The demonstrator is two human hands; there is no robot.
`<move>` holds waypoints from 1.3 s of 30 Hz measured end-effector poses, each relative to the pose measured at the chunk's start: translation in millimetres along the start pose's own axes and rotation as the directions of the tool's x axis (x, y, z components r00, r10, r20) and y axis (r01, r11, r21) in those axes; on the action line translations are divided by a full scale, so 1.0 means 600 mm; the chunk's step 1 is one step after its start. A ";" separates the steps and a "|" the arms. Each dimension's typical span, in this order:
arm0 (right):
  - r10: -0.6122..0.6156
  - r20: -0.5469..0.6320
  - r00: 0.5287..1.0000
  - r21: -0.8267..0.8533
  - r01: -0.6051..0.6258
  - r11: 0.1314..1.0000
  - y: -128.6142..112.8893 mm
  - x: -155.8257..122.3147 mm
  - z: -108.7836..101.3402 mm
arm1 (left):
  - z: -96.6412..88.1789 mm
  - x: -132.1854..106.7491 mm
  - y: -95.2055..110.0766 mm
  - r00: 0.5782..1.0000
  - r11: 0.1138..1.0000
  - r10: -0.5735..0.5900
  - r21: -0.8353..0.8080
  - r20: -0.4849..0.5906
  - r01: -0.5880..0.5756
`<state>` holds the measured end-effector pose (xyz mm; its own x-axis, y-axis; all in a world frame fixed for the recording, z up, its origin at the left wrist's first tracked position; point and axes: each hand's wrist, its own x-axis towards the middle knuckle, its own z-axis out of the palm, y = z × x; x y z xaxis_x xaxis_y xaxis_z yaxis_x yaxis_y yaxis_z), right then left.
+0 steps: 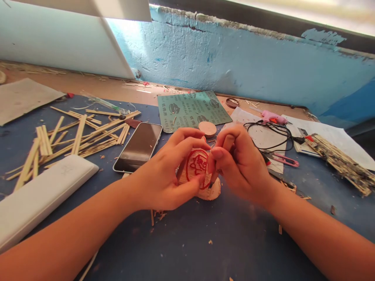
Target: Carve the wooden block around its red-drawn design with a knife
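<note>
The left hand grips the red-marked wooden carving; the right hand pinches a narrow carving tool against its edge. Open blue work surface lies below the carving; a smartphone lies left of it.

Small craft workshop, one bench: blue-topped workbench scattered with wood shavings; loose wooden sticks; red-marked carved wood piece; green sandpaper sheet; pink hot glue gun; pink-handled snips; flaking blue-painted wall.
</note>
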<state>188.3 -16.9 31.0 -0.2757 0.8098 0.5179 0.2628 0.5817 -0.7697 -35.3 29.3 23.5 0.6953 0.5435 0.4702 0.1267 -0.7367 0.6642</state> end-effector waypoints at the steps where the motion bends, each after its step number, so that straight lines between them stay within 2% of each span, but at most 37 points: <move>1: -0.024 0.002 1.000 -0.013 0.024 1.000 0.002 0.000 0.002 | 0.007 0.000 -0.003 0.998 0.998 -0.026 -0.056 -0.063 0.023; 4: -0.084 -0.040 0.996 -0.037 0.082 0.996 0.009 -0.006 0.010 | 0.031 -0.001 -0.010 0.965 0.936 -0.198 -0.326 -0.172 0.134; 7: -0.096 -0.124 0.988 -0.029 0.093 0.995 0.017 -0.019 0.017 | 0.048 0.000 -0.011 0.892 0.762 -0.423 -0.596 -0.162 0.253; 9: -0.099 -0.162 0.982 -0.007 0.099 0.995 0.022 -0.028 0.021 | 0.053 0.003 -0.009 0.851 0.677 -0.504 -0.678 -0.144 0.286; 11: -0.119 -0.183 0.976 0.007 0.123 0.992 0.025 -0.033 0.024 | 0.053 0.007 -0.006 0.827 0.654 -0.543 -0.692 -0.145 0.307; 16: -0.199 -0.194 0.961 0.016 0.206 0.978 0.014 -0.020 0.026 | 0.048 0.012 0.000 0.810 0.626 -0.577 -0.693 -0.105 0.356; 20: -0.292 -0.160 0.943 0.011 0.298 0.955 -0.003 -0.008 0.030 | 0.043 0.011 0.003 0.818 0.674 -0.564 -0.636 -0.113 0.377; 22: -0.300 -0.141 0.943 -0.004 0.302 0.953 -0.008 -0.008 0.031 | 0.043 0.009 0.002 0.821 0.682 -0.560 -0.625 -0.112 0.380; 26: -0.270 -0.069 0.960 0.045 0.273 0.961 -0.013 -0.013 0.028 | 0.044 0.005 -0.006 0.835 0.678 -0.544 -0.629 -0.083 0.380; 30: -0.317 0.042 0.948 0.063 0.314 0.947 -0.014 -0.016 0.028 | 0.046 0.005 -0.015 0.846 0.632 -0.532 -0.677 -0.024 0.378; 32: -0.307 0.009 0.952 0.041 0.307 0.951 -0.012 -0.016 0.034 | 0.047 0.007 -0.014 0.845 0.610 -0.535 -0.694 -0.003 0.384; 35: -0.268 -0.106 0.957 0.046 0.274 0.961 0.001 -0.015 0.047 | 0.047 0.011 -0.010 0.843 0.591 -0.538 -0.712 0.004 0.380; 39: -0.162 -0.211 0.964 0.099 0.186 0.978 0.029 -0.012 0.057 | 0.049 0.014 -0.007 0.836 0.583 -0.548 -0.719 -0.005 0.378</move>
<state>163.3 -15.2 1.3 -0.1130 0.7025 0.7027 0.1140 0.7117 -0.6932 -9.5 25.0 7.6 0.5087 0.8604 0.0318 -0.1723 0.0656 0.9829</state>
